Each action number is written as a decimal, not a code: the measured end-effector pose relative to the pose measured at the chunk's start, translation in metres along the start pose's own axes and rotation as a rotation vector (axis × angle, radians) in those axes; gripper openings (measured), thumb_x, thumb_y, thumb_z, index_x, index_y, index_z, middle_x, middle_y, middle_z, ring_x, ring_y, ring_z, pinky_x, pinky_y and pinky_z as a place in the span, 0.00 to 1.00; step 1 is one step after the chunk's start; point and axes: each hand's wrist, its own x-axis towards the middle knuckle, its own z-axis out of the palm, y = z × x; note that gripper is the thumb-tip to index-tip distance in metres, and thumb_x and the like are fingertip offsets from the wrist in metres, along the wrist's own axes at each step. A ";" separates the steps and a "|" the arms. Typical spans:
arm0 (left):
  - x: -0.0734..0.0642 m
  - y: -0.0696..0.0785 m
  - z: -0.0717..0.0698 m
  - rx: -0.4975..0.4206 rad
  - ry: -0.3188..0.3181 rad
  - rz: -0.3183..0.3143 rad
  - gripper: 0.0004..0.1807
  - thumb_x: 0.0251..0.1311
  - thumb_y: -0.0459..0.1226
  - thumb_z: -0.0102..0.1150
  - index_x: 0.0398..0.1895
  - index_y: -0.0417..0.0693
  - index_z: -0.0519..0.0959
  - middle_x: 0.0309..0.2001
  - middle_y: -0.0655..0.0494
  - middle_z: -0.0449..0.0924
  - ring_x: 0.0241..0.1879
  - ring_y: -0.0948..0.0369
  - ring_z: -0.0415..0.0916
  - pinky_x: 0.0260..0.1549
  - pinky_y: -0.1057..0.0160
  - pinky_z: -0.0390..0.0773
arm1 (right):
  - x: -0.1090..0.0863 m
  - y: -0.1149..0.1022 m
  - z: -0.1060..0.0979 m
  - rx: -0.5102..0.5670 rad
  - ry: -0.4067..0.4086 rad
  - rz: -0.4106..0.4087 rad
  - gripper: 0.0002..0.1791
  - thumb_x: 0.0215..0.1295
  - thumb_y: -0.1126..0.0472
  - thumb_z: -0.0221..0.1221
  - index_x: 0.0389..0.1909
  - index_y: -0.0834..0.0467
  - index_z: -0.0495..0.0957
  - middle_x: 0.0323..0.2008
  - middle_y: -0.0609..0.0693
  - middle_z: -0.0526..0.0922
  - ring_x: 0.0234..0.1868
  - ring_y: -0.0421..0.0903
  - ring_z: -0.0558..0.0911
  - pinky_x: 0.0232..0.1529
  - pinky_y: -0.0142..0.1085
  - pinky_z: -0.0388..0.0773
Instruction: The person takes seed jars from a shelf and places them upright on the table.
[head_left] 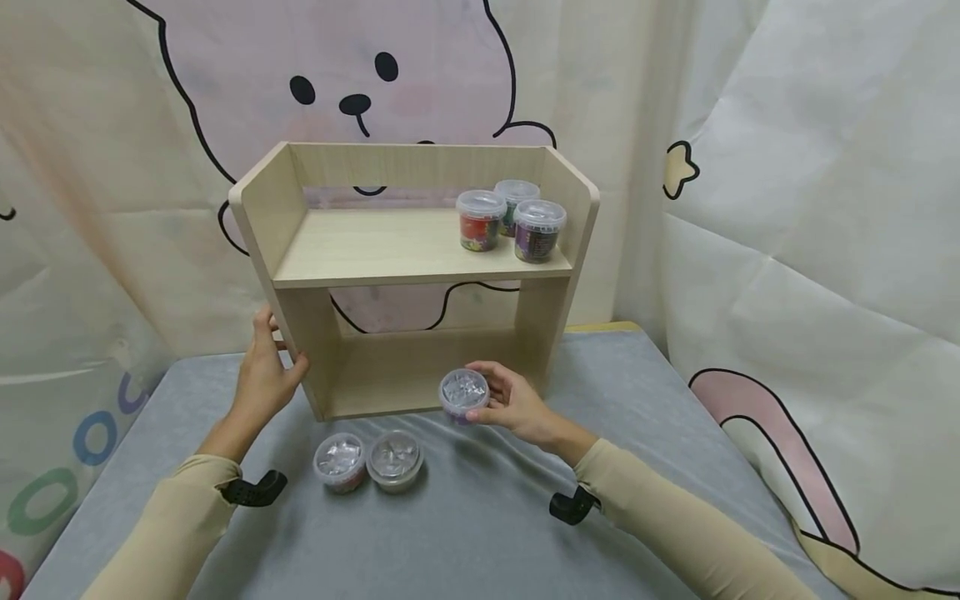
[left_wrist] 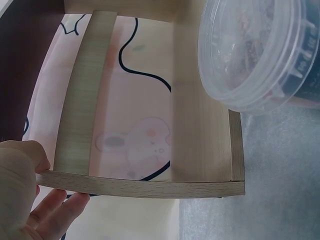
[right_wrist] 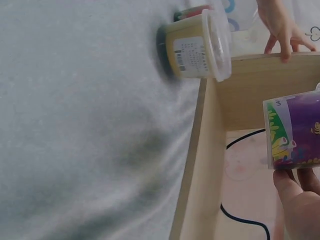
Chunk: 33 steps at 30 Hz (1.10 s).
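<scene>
A small two-tier wooden shelf (head_left: 345, 243) stands on the cloth-covered table. My left hand (head_left: 264, 375) grips the edge of its left side panel, with the thumb on one face and fingers on the other in the left wrist view. My right hand (head_left: 517, 406) holds a clear-lidded plastic tub (head_left: 463, 393) in front of the lower tier, between thumb and fingers. The right wrist view shows this tub's purple label (right_wrist: 300, 132). Two similar tubs, one on the left (head_left: 340, 462) and one on the right (head_left: 395, 461), sit side by side before the shelf.
Three lidded tubs, a red one (head_left: 480, 225), a purple one (head_left: 537, 237) and one behind (head_left: 516, 193), stand at the right of the upper tier. Grey cloth (head_left: 450, 542) covers the table. Printed curtains (head_left: 810, 208) hang behind and at both sides.
</scene>
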 end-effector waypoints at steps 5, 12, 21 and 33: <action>0.000 0.000 -0.002 0.005 -0.001 -0.010 0.49 0.56 0.23 0.59 0.77 0.53 0.46 0.60 0.29 0.70 0.47 0.30 0.79 0.41 0.31 0.76 | -0.002 0.010 0.003 -0.017 -0.005 0.005 0.40 0.58 0.70 0.70 0.70 0.65 0.62 0.65 0.70 0.71 0.63 0.52 0.78 0.62 0.33 0.78; 0.000 0.000 -0.002 0.008 -0.013 -0.016 0.48 0.57 0.23 0.58 0.77 0.53 0.46 0.60 0.29 0.70 0.48 0.31 0.79 0.40 0.32 0.77 | -0.006 0.031 0.012 -0.045 -0.040 0.064 0.40 0.58 0.70 0.70 0.69 0.65 0.62 0.66 0.68 0.72 0.67 0.56 0.75 0.66 0.37 0.76; 0.003 0.001 -0.001 -0.003 -0.012 -0.007 0.49 0.56 0.23 0.59 0.77 0.54 0.46 0.60 0.29 0.69 0.47 0.31 0.79 0.40 0.32 0.77 | -0.006 0.049 0.020 -0.009 -0.061 0.076 0.40 0.56 0.72 0.70 0.67 0.68 0.62 0.66 0.71 0.72 0.67 0.56 0.75 0.66 0.37 0.76; 0.001 0.001 0.000 0.001 -0.023 -0.029 0.48 0.58 0.24 0.59 0.76 0.55 0.46 0.60 0.29 0.69 0.48 0.31 0.79 0.40 0.32 0.77 | -0.003 0.063 0.023 0.001 -0.127 0.097 0.39 0.55 0.76 0.68 0.66 0.69 0.60 0.65 0.73 0.72 0.65 0.57 0.77 0.66 0.36 0.77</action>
